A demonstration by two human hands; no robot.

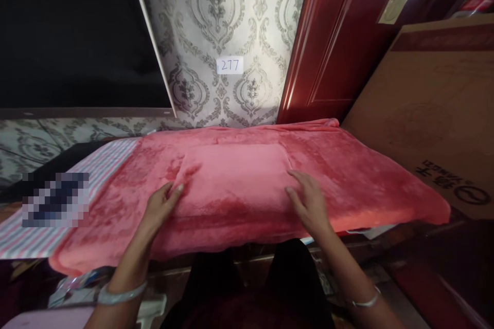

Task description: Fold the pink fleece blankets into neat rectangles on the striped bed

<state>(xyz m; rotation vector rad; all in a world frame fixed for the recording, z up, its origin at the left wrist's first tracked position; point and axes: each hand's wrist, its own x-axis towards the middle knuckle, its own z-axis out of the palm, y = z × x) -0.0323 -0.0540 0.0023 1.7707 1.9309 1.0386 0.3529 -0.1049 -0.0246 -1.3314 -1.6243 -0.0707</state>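
both wrists wear bangles. left hand (161, 204) lies open, palm down, flat on the pink blanket (247, 185), fingers at the left edge of a raised rectangular patch in its middle. right hand (309, 201) likewise open and flat, at the patch's right edge. neither grips anything. blanket is spread across the tabletop, front edge hanging over. striped cloth (96, 164) shows under it on the left. cardboard box (432, 113) leans on the right. behind: patterned wallpaper with a label "277" (230, 65), red door (347, 36).
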